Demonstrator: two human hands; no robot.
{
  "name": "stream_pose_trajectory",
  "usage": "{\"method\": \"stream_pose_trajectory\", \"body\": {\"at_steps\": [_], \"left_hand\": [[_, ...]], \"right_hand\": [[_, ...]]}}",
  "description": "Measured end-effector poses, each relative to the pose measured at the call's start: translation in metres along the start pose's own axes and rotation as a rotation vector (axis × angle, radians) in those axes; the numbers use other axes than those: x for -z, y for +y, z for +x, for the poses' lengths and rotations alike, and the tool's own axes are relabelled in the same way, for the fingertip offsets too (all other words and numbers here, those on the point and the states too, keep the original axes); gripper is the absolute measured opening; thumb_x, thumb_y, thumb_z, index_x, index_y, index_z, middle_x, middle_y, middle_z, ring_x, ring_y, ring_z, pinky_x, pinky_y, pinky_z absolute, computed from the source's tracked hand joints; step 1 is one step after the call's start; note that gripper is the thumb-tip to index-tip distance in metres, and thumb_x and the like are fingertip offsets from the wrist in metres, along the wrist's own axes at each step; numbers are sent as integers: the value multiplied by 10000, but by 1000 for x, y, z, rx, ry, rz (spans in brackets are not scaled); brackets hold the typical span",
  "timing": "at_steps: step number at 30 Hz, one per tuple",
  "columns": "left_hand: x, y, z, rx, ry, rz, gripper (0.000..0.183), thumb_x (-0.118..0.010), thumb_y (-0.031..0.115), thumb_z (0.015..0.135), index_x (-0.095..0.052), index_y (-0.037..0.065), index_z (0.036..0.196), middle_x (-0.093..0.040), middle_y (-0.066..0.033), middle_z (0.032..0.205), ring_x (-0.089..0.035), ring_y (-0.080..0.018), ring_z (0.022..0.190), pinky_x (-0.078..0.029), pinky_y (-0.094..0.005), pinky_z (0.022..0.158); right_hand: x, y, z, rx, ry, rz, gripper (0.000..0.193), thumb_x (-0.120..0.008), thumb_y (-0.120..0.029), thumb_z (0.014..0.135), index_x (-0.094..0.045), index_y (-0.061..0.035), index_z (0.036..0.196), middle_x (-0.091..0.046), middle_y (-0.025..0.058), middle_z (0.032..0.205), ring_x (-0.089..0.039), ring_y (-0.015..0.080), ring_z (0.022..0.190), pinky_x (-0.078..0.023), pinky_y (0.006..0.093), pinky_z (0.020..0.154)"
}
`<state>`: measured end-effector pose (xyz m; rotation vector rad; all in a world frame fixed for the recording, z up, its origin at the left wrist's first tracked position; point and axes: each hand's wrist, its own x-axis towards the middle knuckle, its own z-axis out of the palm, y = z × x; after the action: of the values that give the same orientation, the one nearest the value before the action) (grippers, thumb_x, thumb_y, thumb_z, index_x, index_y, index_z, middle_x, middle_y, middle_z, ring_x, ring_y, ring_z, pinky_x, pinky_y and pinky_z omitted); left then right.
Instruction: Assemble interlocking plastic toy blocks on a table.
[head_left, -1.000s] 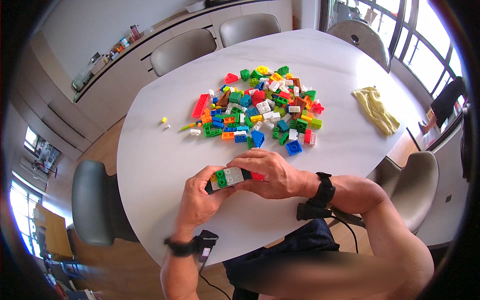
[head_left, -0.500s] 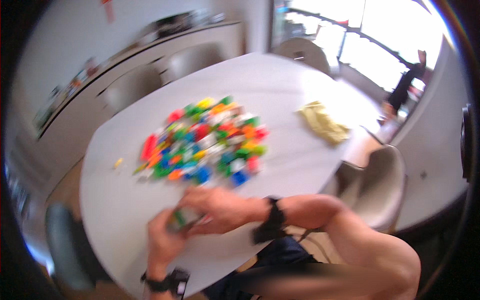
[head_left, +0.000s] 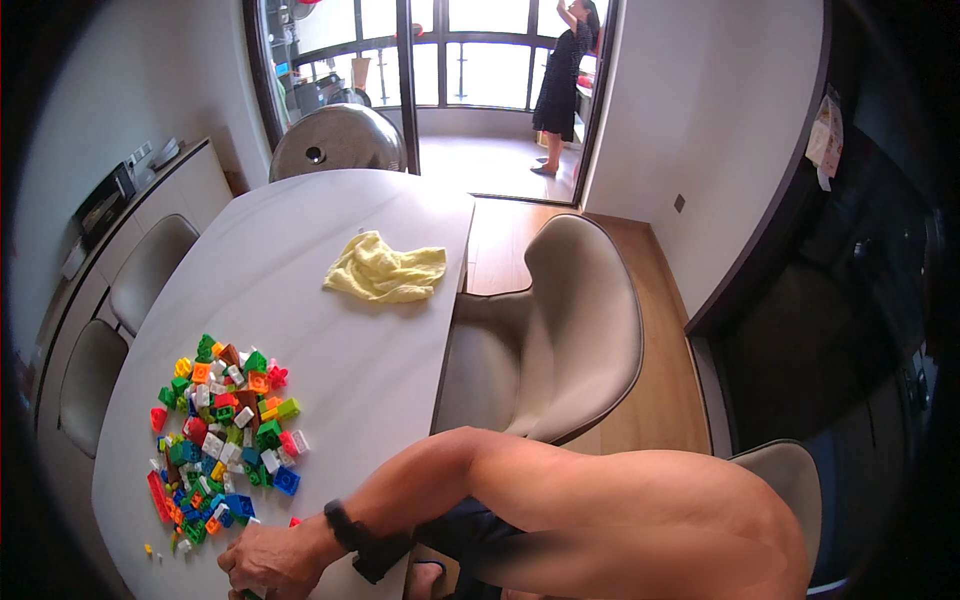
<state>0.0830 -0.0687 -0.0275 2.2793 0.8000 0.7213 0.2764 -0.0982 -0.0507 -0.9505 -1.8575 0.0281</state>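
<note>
We see our right hand [head_left: 268, 562] low on the white table [head_left: 330, 330], at the near edge of the pile of toy bricks [head_left: 222, 440], with a black wristband [head_left: 342, 524] on the wrist. The fingers curl downward over something at the table's edge, but the frame cuts it off, so we cannot tell whether they clasp a brick or simply rest there. Our left hand is out of view.

The bricks lie loose in a heap beyond the hand. A blue one [head_left: 286, 481] sits on the pile's right fringe, and a small red piece [head_left: 294, 522] lies just beside the knuckles. Farther across the table from the pile lies a crumpled yellow cloth [head_left: 385, 272], well apart from the bricks. A grey chair [head_left: 560, 330] stands to the right of the table.

We judge this as work with the bricks at the pile's near edge. Any next pick calls for looking back down at the pile, since the head is turned away from it.
</note>
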Motion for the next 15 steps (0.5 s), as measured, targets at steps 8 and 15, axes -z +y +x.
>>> {"method": "stream_pose_trajectory", "body": {"at_steps": [8, 15], "left_hand": [[3, -3, -11, 59, -72, -194, 292, -633, 69, 949, -615, -70, 1205, -666, -188, 1097, -586, -267, 956, -506, -381, 862], [-8, -48, -13, 47, 116, -99, 462, -899, 238, 811, -633, -28, 1080, -666, -99, 908, -602, -207, 835, -510, -377, 781]], "right_hand": [[-17, 3, 3, -135, -9, 121, 297, -763, -377, 879, -726, -99, 783, -696, 129, 825, -680, 330, 777, -556, 442, 681], [-13, 44, -1, -606, -59, -58, 337, -673, -365, 985, -709, -48, 879, -699, 210, 842, -679, 400, 760, -543, 465, 675]]}}
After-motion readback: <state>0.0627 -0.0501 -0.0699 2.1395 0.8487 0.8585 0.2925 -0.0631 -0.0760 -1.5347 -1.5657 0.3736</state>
